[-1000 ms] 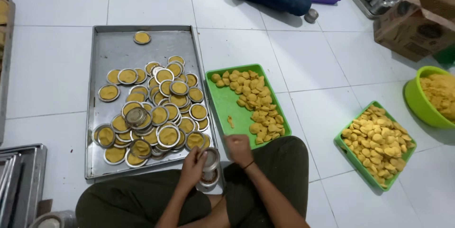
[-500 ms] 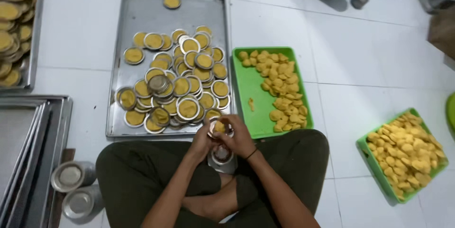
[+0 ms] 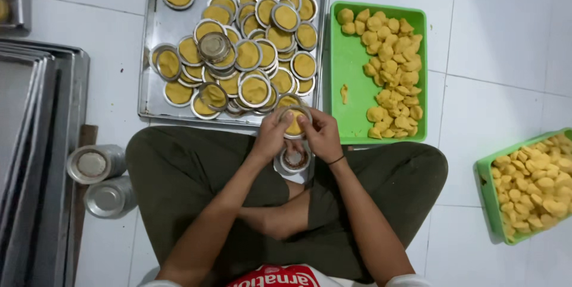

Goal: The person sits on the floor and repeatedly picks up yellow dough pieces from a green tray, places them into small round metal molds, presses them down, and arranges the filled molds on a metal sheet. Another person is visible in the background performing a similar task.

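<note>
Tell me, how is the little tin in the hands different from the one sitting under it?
The held tin has yellow dough in it, and the left hand and right hand press on it. The lower tin shows no dough, only a dark brownish bottom, and no hand holds it. Both are small, round and silvery.

Right green tray [image 3: 485, 185] edge-cropped

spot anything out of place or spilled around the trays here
One stray dough scrap lies alone on the bare side of the green tray, apart from the dough balls. One tin sits upside down on the filled ones.
</note>
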